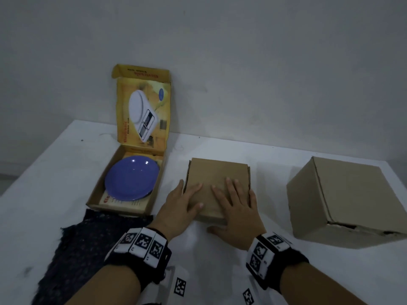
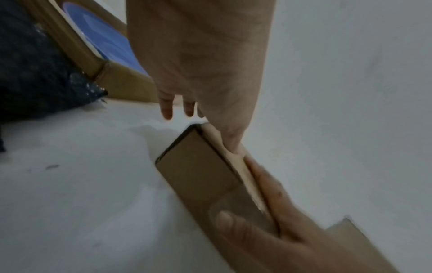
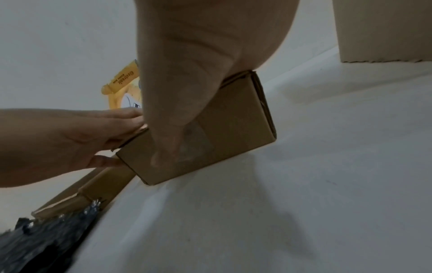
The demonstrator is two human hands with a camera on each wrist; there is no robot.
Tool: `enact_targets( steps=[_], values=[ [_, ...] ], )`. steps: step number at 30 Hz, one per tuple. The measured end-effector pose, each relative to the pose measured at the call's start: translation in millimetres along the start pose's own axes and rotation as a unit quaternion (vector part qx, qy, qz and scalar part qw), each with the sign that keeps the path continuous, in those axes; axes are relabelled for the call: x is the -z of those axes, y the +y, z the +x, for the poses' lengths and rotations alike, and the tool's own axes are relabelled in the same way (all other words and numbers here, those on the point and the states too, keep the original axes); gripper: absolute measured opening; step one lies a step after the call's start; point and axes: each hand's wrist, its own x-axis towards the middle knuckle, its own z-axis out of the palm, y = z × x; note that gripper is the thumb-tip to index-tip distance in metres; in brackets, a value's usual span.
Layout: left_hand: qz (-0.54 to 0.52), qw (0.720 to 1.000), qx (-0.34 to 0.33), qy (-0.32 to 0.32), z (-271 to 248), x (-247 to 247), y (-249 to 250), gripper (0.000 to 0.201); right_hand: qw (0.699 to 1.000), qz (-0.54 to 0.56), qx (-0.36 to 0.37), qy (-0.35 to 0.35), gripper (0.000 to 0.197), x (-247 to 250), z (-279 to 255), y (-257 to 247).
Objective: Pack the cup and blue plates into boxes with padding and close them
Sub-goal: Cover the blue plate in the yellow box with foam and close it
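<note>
A person's two hands press on a small brown cardboard box (image 1: 217,186) at the middle of a white surface (image 1: 275,271), its lid folded shut. The left hand (image 1: 179,208) lies flat on the lid's near left corner, fingers straight, with the thumb resting on top. The right hand (image 1: 234,213) spreads its fingers across the lid while its thumb runs down the box's near face, as the right wrist view shows.

To the left stands an open yellow box (image 1: 123,194) printed with a kitchen scale, its lid propped upright against the wall; a blue plate (image 1: 132,177) lies inside it. Just in front of that box, touching its near edge, lies a sheet of dark padding (image 1: 81,254). Well to the right sits a larger closed brown carton (image 1: 343,201). No cup can be seen in any view. Both wrists wear black bands (image 1: 143,247) bearing black-and-white square markers.
</note>
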Motion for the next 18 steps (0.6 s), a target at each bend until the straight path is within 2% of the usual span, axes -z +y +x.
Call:
enact_targets(
  steps=[4,5,7,9,11,13,16,18],
  values=[
    [0.024,0.99,0.002,0.14,-9.0,56.9,-30.0,0.033,0.997,0.038,-0.045,0.057,0.09,9.3,6.9,-16.0],
    [0.04,0.984,0.01,0.171,-9.3,72.8,-48.0,0.033,0.995,0.036,-0.051,0.077,0.082,12.1,10.7,-26.2],
    [0.076,0.976,0.034,0.201,-9.8,105.5,-88.5,0.037,0.99,0.028,-0.017,0.137,0.058,15.6,23.1,-58.7],
    [0.085,0.974,0.071,0.197,-9.3,125.2,-123.1,0.04,0.984,0.064,0.04,0.162,0.038,14.2,32.9,-93.3],
    [0.043,0.982,0.065,0.171,-12.4,138.2,-148.5,0.047,0.984,0.087,0.062,0.141,0.031,10.2,44.7,-134.3],
    [-0.014,0.989,0.044,0.137,-19.0,142.1,-165.7,0.051,0.991,0.068,0.058,0.103,0.034,1.8,53.8,-166.5],
    [-0.044,0.994,-0.003,0.1,-24.1,139.3,-192.8,0.05,0.999,0.048,0.02,0.015,0.037,-6.1,61.5,-196.0],
    [-0.069,0.994,-0.031,0.079,-23.7,140.4,-208.2,0.047,0.997,0.063,0.002,0.04,0.041,-7.6,58.9,-208.5]
  ],
)
